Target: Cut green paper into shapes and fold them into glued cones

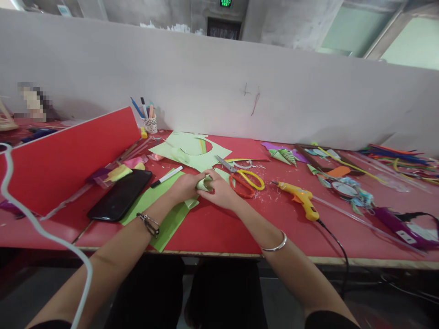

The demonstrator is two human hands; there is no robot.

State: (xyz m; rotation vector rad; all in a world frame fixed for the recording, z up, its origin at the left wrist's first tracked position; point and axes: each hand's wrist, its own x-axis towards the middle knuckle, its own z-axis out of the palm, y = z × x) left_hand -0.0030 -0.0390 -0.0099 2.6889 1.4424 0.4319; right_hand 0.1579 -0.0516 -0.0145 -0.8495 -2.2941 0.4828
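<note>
A piece of light green paper (205, 184), curled into a roll, is gripped between my two hands above the red table. My left hand (188, 186) closes on its left side, and my right hand (221, 191) wraps its right side. Part of the roll is hidden by the fingers. Just to the right lie scissors (240, 176) with one yellow and one red handle loop. Beneath my left forearm are green paper sheets (173, 224), with a white marker (167, 177) on top. Behind the hands lies a light green sheet (192, 157) with a round hole cut out.
A yellow glue gun (302, 198) with a black cord lies right of the scissors. Striped green paper cones (283, 156) sit behind it. On the left are a black phone (120, 195), a red board (75, 157) and a pen cup (150, 123). A white cable (44, 233) hangs in front.
</note>
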